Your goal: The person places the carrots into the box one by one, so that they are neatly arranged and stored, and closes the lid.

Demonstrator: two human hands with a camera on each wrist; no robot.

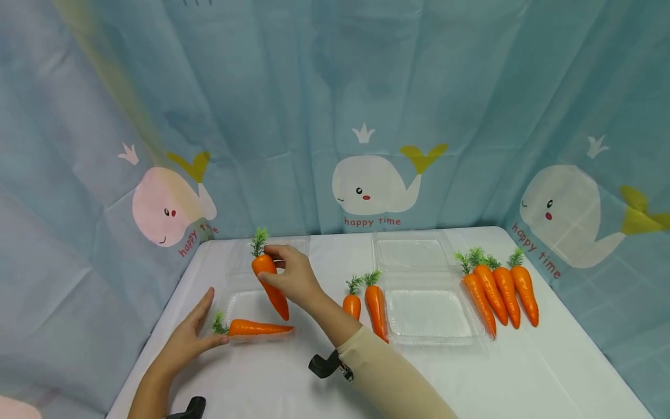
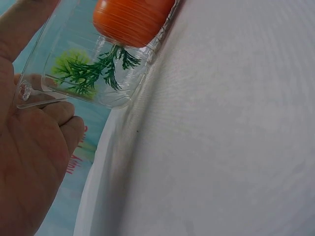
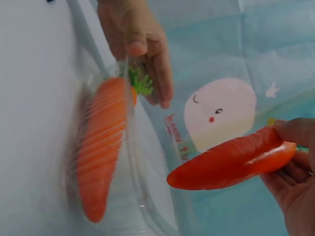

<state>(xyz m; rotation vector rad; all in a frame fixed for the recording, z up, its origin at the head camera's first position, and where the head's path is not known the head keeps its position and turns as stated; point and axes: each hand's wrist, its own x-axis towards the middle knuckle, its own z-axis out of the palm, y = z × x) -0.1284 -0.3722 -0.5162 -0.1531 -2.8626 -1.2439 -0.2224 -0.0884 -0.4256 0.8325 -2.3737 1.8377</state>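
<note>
My right hand point(image 1: 295, 277) pinches a carrot point(image 1: 270, 285) near its thick top, fingers on one side and thumb on the other. This carrot has green leaves and hangs tilted, tip down, over the left clear plastic box point(image 3: 142, 196). Inside that box, along its near wall, a second carrot point(image 1: 256, 327) lies on its side with its leaves toward my left hand point(image 1: 185, 337). The left hand stands spread at the box's left end, thumb and fingers either side of the corner. Through the clear wall in the left wrist view, the leaves point(image 2: 93, 71) show close to the fingers.
Right of centre stands another open clear box point(image 1: 429, 317), its lid point(image 1: 410, 254) folded back. Two carrots point(image 1: 376, 308) lie left of it, and several more carrots point(image 1: 505, 294) lie in a row on its right. A whale-printed curtain point(image 1: 366, 87) surrounds the white table point(image 1: 565, 372).
</note>
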